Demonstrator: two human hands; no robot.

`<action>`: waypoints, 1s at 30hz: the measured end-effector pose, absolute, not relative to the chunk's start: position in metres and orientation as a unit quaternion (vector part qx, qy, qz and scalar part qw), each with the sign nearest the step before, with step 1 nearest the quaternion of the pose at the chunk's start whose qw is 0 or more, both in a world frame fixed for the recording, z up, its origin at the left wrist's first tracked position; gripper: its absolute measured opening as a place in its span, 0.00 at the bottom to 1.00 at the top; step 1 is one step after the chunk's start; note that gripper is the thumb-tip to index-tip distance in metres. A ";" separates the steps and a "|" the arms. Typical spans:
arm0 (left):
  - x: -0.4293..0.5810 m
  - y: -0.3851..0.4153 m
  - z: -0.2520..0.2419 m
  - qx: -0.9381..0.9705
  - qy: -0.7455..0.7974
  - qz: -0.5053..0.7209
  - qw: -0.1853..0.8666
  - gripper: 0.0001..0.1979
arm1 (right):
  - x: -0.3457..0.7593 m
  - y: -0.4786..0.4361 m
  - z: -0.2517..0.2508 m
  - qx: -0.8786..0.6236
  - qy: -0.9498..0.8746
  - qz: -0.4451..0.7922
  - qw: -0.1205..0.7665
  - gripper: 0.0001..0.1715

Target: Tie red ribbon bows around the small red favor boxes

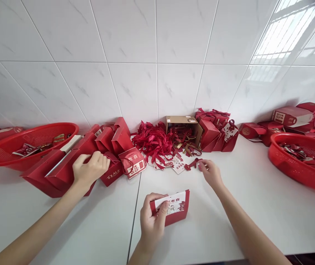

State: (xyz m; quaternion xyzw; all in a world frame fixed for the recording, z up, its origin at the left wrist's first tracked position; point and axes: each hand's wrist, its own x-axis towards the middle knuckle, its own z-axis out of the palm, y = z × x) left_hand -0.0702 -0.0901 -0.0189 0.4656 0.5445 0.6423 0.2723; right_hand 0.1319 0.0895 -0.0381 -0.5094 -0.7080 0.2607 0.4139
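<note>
My left hand (152, 215) grips a small red gift box (176, 219) above the front of the table. The thumb presses a white and red printed card (175, 206) against its face. To the right, my right hand (212, 173) is closed in a pinch on a dark red key-shaped piece (192, 164), beside loose printed cards (178, 162). Behind these lie a heap of red ribbons (153, 141) and an open cardboard box (183, 120) containing ribbons and bronze-coloured keys.
Another person's hand (91, 166) reaches from the left onto a row of red boxes (63, 167). A red basket (52, 129) stands at far left, another red basket (292, 176) at right. Finished-looking boxes with ribbons (212, 130) stand against the tiled wall (135, 92).
</note>
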 end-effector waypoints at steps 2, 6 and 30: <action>-0.068 -0.089 -0.020 0.454 0.544 0.649 0.277 0.08 | 0.133 0.110 -0.046 -0.509 -0.744 0.247 0.354 0.18; -0.067 -0.087 -0.024 0.448 0.535 0.660 0.278 0.07 | 0.116 0.133 -0.053 -0.492 -0.806 0.239 0.226 0.15; -0.070 -0.126 0.068 0.804 0.276 0.504 0.153 0.07 | 0.135 -0.007 0.072 0.064 -0.760 0.467 0.447 0.06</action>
